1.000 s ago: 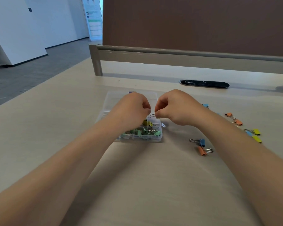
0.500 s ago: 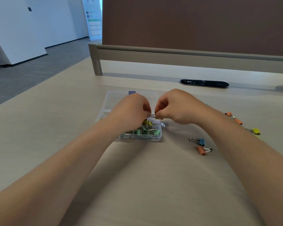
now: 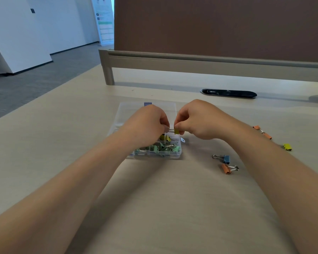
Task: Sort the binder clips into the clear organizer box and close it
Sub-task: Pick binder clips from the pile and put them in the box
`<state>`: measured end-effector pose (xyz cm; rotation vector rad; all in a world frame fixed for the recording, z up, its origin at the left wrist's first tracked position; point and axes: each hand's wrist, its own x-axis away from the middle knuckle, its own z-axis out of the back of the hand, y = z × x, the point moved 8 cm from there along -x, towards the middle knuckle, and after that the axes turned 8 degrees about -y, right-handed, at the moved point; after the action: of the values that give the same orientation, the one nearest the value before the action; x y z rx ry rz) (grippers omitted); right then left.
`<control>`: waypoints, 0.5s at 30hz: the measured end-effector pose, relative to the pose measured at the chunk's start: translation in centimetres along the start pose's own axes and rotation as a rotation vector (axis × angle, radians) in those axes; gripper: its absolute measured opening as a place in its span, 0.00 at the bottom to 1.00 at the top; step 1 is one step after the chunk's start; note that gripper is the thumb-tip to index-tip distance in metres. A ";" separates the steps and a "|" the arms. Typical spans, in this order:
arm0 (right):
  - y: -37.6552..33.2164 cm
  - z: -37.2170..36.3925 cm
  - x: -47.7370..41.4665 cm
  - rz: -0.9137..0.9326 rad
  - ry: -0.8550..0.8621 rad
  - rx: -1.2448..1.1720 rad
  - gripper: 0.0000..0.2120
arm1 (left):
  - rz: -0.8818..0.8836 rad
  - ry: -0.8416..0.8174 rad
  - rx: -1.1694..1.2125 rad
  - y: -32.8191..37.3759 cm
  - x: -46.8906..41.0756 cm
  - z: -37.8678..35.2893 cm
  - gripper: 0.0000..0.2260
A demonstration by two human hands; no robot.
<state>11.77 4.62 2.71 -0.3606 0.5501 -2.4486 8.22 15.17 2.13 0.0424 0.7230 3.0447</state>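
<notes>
Pinches one yellow clip (image 3: 176,131) from both sides, left hand (image 3: 151,125) on its wire handle and right hand (image 3: 198,120) on its yellow part, just above the open clear box (image 3: 126,116) with green clips (image 3: 157,149) inside, with a blue clip (image 3: 226,159) and an orange clip (image 3: 226,169) loose on the table (image 3: 154,208) to the right.

A pale wood-grain desk (image 3: 62,143) fills the foreground, backed by a brown partition panel (image 3: 218,24) mounted on a grey metal rail (image 3: 191,61). A black oval cable port (image 3: 229,93) sits in the desktop near the rail. Beyond lie grey carpet (image 3: 35,79), a white wall (image 3: 13,33) and what appears to be a printed standing sign (image 3: 105,24), its text illegible.
</notes>
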 end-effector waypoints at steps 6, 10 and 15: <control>-0.1 0.0 0.1 0.011 -0.015 0.023 0.08 | -0.003 -0.010 -0.002 -0.1 -0.2 0.0 0.08; -0.1 0.0 0.2 0.011 -0.018 0.018 0.08 | -0.009 -0.009 0.004 0.0 -0.1 0.2 0.08; 0.0 -0.3 0.1 0.002 -0.047 0.033 0.06 | -0.014 -0.027 -0.012 0.3 0.2 0.0 0.08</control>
<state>11.54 4.61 2.41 -0.4033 0.4891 -2.4379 8.06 14.92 2.21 0.0774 0.6999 3.0285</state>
